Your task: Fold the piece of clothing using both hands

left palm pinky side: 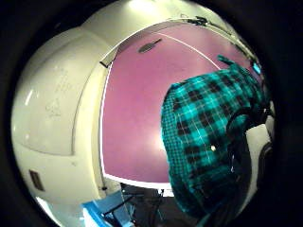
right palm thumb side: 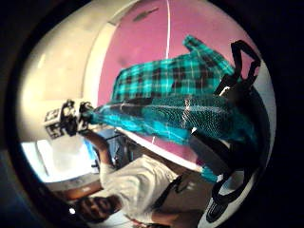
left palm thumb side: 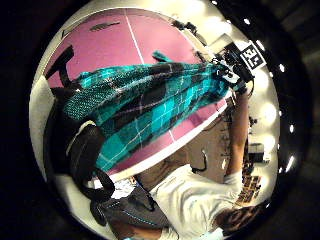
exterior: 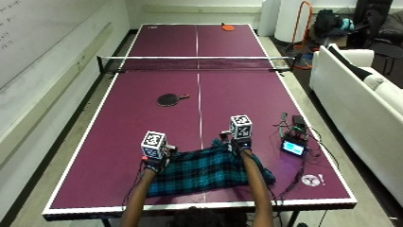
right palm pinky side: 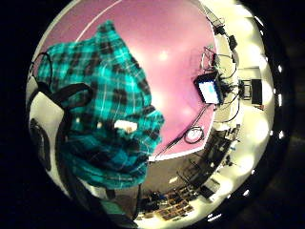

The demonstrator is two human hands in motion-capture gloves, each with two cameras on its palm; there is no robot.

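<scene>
Clothing — a teal and black plaid shirt — lies near the person's edge of the purple tabletop, its far edge lifted between the two gloved hands. The left hand grips the shirt's left corner, fingers curled round the cloth; the right hand pinches the right corner the same way — the palm views show the cloth stretched taut from hand to hand. A black paddle lies farther up the tabletop, and a small screen device sits just right of the shirt.
</scene>
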